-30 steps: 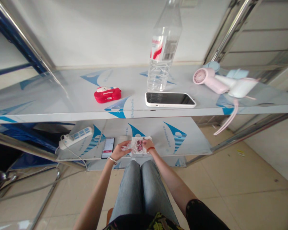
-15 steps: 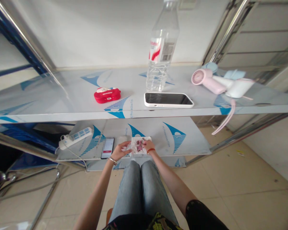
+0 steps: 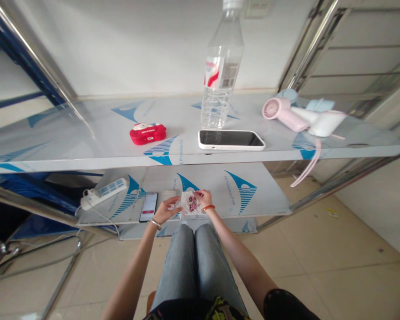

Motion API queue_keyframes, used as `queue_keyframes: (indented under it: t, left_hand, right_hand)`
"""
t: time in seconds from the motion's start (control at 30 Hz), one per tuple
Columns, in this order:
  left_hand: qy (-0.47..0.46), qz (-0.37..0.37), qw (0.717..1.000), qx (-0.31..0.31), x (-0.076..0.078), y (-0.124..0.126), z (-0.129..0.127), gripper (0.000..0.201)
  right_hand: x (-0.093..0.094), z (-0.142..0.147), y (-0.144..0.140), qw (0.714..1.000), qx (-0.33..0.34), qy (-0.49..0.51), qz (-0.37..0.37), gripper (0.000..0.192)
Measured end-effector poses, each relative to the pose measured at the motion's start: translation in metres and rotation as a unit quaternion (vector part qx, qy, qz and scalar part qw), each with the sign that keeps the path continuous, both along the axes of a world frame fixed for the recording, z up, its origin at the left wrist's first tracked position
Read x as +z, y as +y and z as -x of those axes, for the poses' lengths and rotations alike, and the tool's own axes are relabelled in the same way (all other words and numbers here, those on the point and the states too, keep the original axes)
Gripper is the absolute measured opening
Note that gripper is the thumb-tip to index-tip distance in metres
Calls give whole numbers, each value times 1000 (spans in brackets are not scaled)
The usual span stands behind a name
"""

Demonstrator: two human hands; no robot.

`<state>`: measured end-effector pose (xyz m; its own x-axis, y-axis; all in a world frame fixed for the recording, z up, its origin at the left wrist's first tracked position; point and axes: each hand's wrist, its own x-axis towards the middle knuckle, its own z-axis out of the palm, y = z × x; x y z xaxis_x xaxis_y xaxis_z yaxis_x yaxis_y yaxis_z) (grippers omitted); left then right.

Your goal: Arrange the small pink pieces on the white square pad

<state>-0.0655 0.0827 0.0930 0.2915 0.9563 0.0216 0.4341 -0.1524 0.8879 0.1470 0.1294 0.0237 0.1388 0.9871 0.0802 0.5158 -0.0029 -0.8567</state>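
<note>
Both my hands are out over my knees at the lower shelf [image 3: 253, 200]. Between them is a small clear plastic bag [image 3: 188, 204] with red and dark pieces inside. My left hand [image 3: 167, 209] pinches the bag's left side. My right hand [image 3: 203, 198] pinches its upper right edge, with the fingers curled over it. A phone with a lit screen [image 3: 149, 206] lies on the lower shelf just left of my left hand.
On the upper shelf [image 3: 70, 146] stand a clear water bottle [image 3: 220, 71], a white phone lying face up [image 3: 231, 139], a red case [image 3: 148, 132] and pink and white handheld fans [image 3: 302, 118]. A white power strip [image 3: 102, 192] lies at the lower shelf's left. Tiled floor at right.
The bag and both hands have shifted slightly left and up; my right fingers have moved onto the bag's top edge. The view has tilted a little.
</note>
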Motion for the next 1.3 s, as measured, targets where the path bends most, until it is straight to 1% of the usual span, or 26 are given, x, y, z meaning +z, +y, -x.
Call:
queue_keyframes:
  t: [0.07,0.13,0.2,0.27,0.37,0.5,0.63,0.7,0.77,0.87,0.97,1.0,1.03,1.1,1.17,1.23,1.3]
  left_hand:
    - [7,-4,1000,3,1,0,-3,50]
    - [13,-13,1000,4,0,1,-7,51]
    - [16,-25,1000,7,-1,1,-11,53]
    - [17,-34,999,10,-2,1,-16,54]
    - [18,-51,998,17,1,-1,-21,53]
    - [15,-83,996,22,10,-6,-26,46]
    - [10,-92,995,39,16,-11,-27,46]
    - [9,-93,994,52,17,-12,-27,46]
    - [10,-101,993,60,18,-14,-27,45]
    - [17,-113,991,64,21,-17,-28,42]
    - [24,-125,989,71,29,-22,-32,38]
    - [23,-127,989,73,32,-24,-35,37]
    - [18,-128,989,76,36,-26,-38,36]
    - [-8,-125,989,85,41,-29,-45,36]
    - [-68,-108,988,91,44,-32,-50,38]
    - [-156,-73,982,75,46,-34,-54,41]
    - [-231,-27,971,47,47,-36,-54,43]
  right_hand:
    - [26,5,-5,998,24,49,-38,22]
    - [53,9,-13,995,35,59,-66,24]
    - [77,13,-24,994,58,44,-76,21]
    - [95,16,-35,994,76,7,-74,18]
    - [112,18,-49,993,84,-62,-63,13]
    - [119,19,-60,988,96,-114,-51,15]
    - [119,15,-66,988,94,-96,-75,16]
    - [116,10,-69,990,89,-57,-95,20]
    - [111,4,-73,991,94,2,-101,36]
    - [103,-2,-84,983,132,113,-65,58]
    - [97,0,-96,967,153,203,-18,70]
    - [96,2,-99,962,152,225,-13,69]
    - [96,4,-101,958,149,245,-13,64]
    - [98,6,-104,950,142,276,-20,47]
    - [104,6,-105,945,137,295,-25,34]
    - [111,4,-108,942,132,308,-22,30]
    - [118,1,-112,941,125,313,-19,29]
